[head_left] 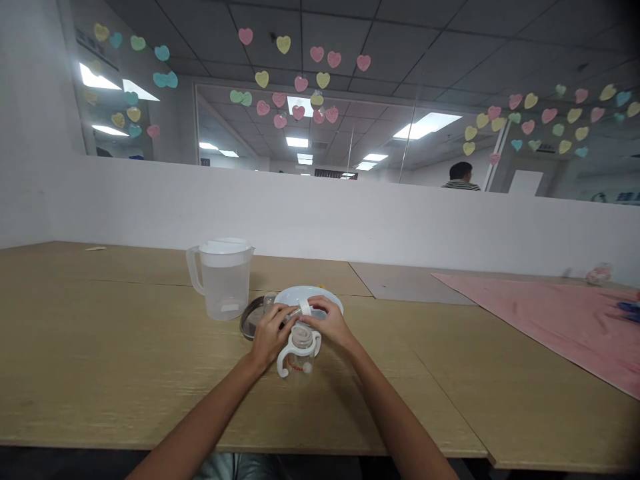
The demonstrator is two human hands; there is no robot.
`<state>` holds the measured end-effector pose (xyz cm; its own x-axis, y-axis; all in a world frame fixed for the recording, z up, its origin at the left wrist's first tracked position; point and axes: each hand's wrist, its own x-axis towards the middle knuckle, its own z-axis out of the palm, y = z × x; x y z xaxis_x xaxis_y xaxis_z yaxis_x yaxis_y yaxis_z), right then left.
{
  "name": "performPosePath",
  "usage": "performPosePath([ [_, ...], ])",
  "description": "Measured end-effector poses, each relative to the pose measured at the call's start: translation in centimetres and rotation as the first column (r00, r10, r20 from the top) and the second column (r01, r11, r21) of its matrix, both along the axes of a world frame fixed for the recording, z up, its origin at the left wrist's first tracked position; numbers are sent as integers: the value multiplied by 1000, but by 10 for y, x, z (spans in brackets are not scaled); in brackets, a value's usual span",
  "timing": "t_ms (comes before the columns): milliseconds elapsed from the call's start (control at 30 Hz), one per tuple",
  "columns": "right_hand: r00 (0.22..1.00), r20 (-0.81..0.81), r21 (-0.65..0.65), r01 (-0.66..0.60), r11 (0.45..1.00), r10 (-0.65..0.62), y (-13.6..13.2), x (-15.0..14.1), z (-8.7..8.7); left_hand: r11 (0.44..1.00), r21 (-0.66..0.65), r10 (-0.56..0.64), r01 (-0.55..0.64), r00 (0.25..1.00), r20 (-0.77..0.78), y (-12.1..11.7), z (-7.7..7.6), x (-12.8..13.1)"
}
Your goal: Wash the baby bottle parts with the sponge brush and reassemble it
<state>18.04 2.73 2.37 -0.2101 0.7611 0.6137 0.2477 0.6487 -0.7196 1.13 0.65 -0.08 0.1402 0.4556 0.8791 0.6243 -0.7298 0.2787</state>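
A clear baby bottle (300, 365) stands upright on the table, its neck uncovered and a white two-handled grip around it. Just above and behind the neck, my left hand (270, 335) and my right hand (330, 324) come together with bent fingers. Between them they pinch a white bottle collar (305, 307) with a translucent part attached; my fingers hide some of it. Behind my hands lies a white plate (290, 294). A round dark metal tray (247, 325) sits left of the plate, and a clear cap (269, 299) shows at its edge, partly covered by my left hand.
A translucent lidded jug (225, 288) stands left of the tray. Pink cloth (555, 317) covers the table's right side, beside a grey sheet (395, 283). A white wall (320, 217) with glass above borders the far edge. Beyond the glass is a person (460, 176).
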Motion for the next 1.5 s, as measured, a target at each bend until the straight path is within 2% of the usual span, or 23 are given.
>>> performPosePath([
  [233,999,-52,-27,1,1000,-3,0,-2,-1,999,14,51,-51,999,-4,0,-2,1],
  [367,998,-57,-19,-34,999,33,-1,-2,-1,1000,-12,18,-18,1000,-8,2,-3,2],
  [533,996,-79,-125,-61,990,51,0,-3,-3,993,-82,-86,87,996,5,5,-6,6],
  [767,993,-118,-237,-39,971,11,1,-4,-4,988,-115,-96,99,995,29,9,-8,3],
  [1067,997,-70,-123,-24,992,15,3,-1,-6,984,-133,-114,117,993,31,7,-6,3],
  [1167,995,-96,-91,16,996,-25,7,0,-8,985,-132,-105,109,994,31,6,-5,2],
  [1267,988,-150,-67,28,997,-38,8,2,-6,987,-143,-62,75,994,93,5,-2,1],
  [1367,949,-314,-181,-47,982,-12,5,3,1,987,-159,4,23,986,168,4,0,-1],
  [1433,890,-455,-271,-172,947,32,0,4,7,988,-155,30,-4,986,166,3,1,-2],
  [1500,834,-545,-300,-292,908,88,-6,4,12,990,-144,29,-12,993,117,3,1,-3],
])
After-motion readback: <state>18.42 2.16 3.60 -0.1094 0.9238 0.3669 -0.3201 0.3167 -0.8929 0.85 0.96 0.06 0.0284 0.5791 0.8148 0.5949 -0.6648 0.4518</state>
